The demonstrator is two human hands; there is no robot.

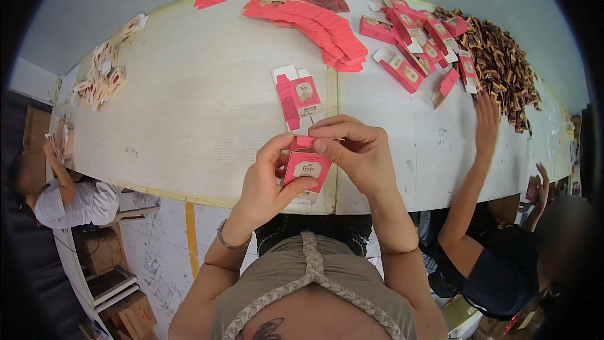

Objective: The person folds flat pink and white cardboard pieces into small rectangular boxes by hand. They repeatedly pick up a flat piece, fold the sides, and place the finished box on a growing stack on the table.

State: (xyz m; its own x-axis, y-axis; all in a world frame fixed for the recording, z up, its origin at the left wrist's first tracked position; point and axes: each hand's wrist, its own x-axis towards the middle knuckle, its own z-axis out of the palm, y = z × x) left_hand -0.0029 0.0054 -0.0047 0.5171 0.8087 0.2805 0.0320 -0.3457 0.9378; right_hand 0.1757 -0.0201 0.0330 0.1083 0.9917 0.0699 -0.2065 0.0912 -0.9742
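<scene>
A small pink carton (305, 170) with a cream label is held up in front of me, over the table's near edge. My left hand (272, 173) grips it by its left side, thumb across the front. At its top end, the thumb and fingers of my right hand (352, 145) pinch the flaps; the exact flap under the fingertips is partly hidden. Just beyond my hands lies a flat, unfolded pink carton (298, 97) with white flaps. Farther off, a fanned stack of flat pink cartons (314, 25) is spread out.
Folded pink boxes (412, 38) lie heaped at the far right, beside a pile of small brown-wrapped pieces (500, 56). A co-worker's hand (486, 116) reaches to that pile. White-and-pink boxes (100, 79) sit at the far left near another person (72, 198). The pale table (189, 101) has a seam.
</scene>
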